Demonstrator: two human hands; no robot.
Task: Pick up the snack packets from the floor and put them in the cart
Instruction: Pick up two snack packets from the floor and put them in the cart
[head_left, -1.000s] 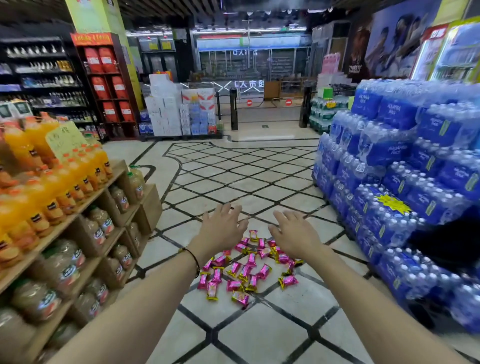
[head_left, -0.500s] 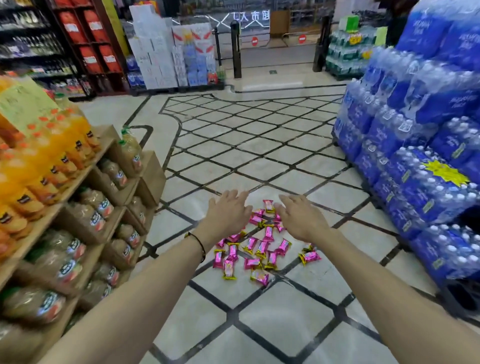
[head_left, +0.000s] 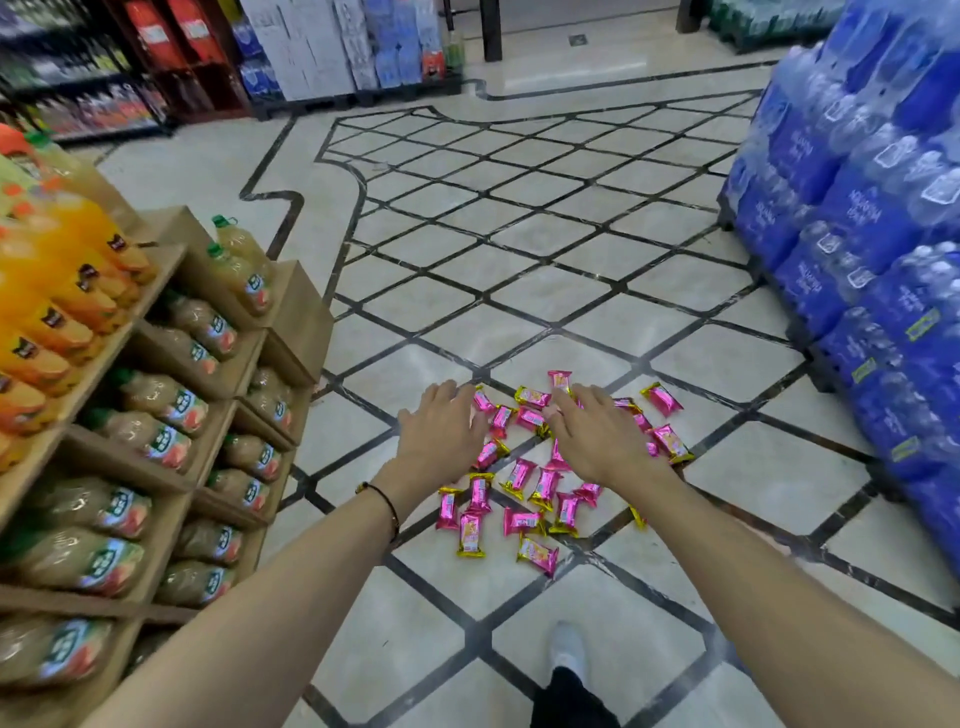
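Left hand: your left hand reaches forward palm down, fingers straight and slightly spread, gripping nothing. It hangs over the left edge of the pile; you cannot tell from this view whether the fingertips touch a packet.
Right hand: your right hand is stretched out the same way, palm down, fingers relaxed and empty, just beside the left hand. It covers the upper right part of the pile, and some packets are hidden under it.
Snack packets: the snack packets, pink with gold ends, lie scattered under and between your two hands. Most sit nearer to you than your knuckles; a few lie just beyond your right fingertips and off to that hand's right.
Floor: the floor under both hands is pale tile crossed by dark diamond lines, and every packet lies on it.
Bracelet: a dark cord bracelet circles your left wrist.
Shelf: to the left of your left hand, a wooden shelf holds tilted orange juice bottles above and paler drink bottles below.
Water packs: to the right of your right hand, well apart, stand stacked blue-wrapped water packs.
Shoe: a white shoe shows between your forearms, nearer to you than the pile.
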